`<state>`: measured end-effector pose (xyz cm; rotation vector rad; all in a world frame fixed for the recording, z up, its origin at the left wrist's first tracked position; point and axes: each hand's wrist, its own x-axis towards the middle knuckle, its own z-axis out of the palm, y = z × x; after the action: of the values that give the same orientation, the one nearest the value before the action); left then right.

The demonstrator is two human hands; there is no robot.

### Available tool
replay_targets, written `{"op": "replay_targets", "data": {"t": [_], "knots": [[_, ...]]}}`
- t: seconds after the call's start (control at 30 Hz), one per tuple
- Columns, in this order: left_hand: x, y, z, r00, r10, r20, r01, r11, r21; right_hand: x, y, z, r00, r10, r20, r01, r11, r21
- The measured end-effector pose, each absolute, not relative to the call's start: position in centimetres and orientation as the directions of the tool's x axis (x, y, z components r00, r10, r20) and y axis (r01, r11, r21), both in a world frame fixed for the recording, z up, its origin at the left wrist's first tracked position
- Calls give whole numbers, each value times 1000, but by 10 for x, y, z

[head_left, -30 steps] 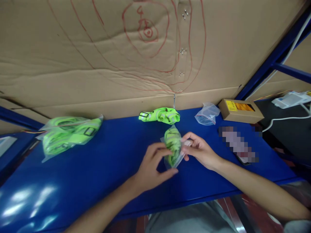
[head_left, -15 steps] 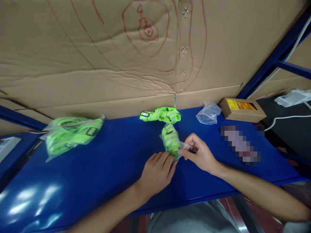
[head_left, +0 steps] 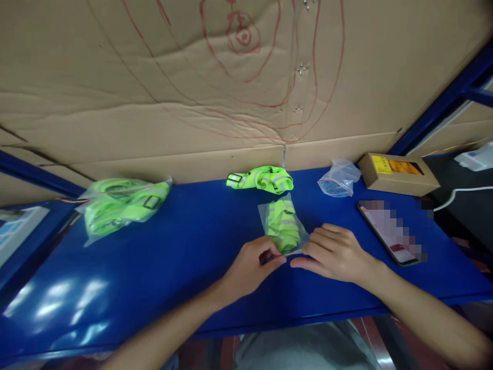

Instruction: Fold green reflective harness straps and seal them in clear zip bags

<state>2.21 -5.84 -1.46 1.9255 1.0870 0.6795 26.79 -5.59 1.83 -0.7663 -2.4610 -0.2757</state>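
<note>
A clear plastic zip bag (head_left: 263, 213) lies on the blue table, its mouth turned toward me. Inside it is a rolled, bright yellow-green reflective strap (head_left: 284, 226) with grey stripes. My left hand (head_left: 254, 267) pinches the near edge of the bag between thumb and fingers. At the bag's near right corner, my right hand (head_left: 334, 254) has its fingers curled over the edge and its thumb pointing left along it. Just behind the bag lies a loose yellow-green reflective strap (head_left: 262, 180) with a black buckle.
Another bagged strap (head_left: 127, 203) lies to the left. At the back right are an unfilled-looking zip bag (head_left: 339, 178) and a cardboard box (head_left: 398, 174). A phone (head_left: 389, 231) rests beside my right arm. A cardboard wall (head_left: 173, 133) stands behind the blue table (head_left: 162, 272).
My hands have shifted along the bag's near edge, the left one turning into a pinch there. The bag now lies flatter and wider, with the strap fully inside. The view has tilted slightly.
</note>
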Motion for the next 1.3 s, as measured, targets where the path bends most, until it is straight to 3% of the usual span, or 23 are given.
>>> {"op": "replay_targets", "data": {"t": [0.13,0.27,0.43,0.53,0.77,0.87,1.03,1.17,1.3], "knots": [[17,-50,-11,508,849,-142,329,-39,944,262,-51,13,-743,467,479,571,816,91],[11,-42,-9,559,786,-262,304,100,948,260,-53,10,-755,341,560,529,821,212],[8,-40,-2,539,798,-270,284,130,950,253,-64,7,-785,263,561,502,801,326],[7,-41,2,516,825,-229,267,99,959,251,-65,4,-781,288,554,518,795,317],[5,-40,-1,576,759,-304,343,114,933,249,-65,-1,-812,277,513,480,818,317],[9,-44,-2,548,802,-238,356,34,934,249,-64,-3,-809,295,509,486,822,297],[16,-52,-3,468,883,22,402,-235,885,247,-64,-7,-820,284,497,455,850,266],[10,-50,3,366,918,151,438,-313,842,240,-72,-9,-854,272,443,411,875,255],[4,-46,7,363,917,162,452,-326,830,238,-75,-9,-772,267,576,453,867,205]]}}
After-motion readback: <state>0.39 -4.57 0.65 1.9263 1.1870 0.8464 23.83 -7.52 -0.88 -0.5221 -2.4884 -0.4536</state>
